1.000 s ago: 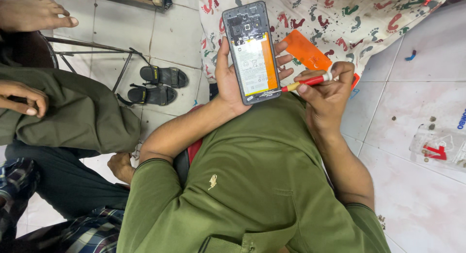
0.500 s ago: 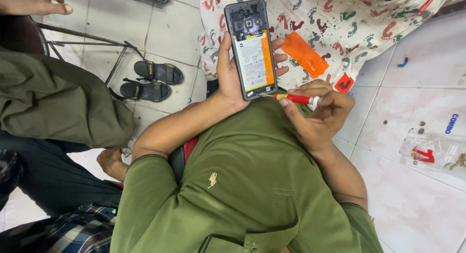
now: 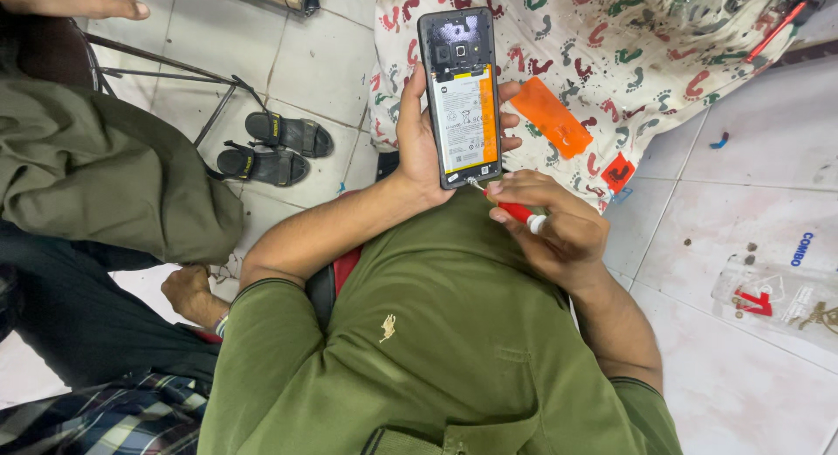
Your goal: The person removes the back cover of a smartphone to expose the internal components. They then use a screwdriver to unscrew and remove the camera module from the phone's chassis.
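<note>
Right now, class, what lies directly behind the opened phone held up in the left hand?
Behind the opened phone, the left hand cradles it; fingers show at its right edge. Beyond lies a footprint-patterned cloth. The palm is covered.

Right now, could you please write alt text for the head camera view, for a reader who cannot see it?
A person in a green shirt holds an opened phone, its back cover off, in the left hand, while the right hand touches a small red screwdriver to its lower edge. Behind lie a patterned cloth with an orange cover and black sandals on a tiled floor.
</note>
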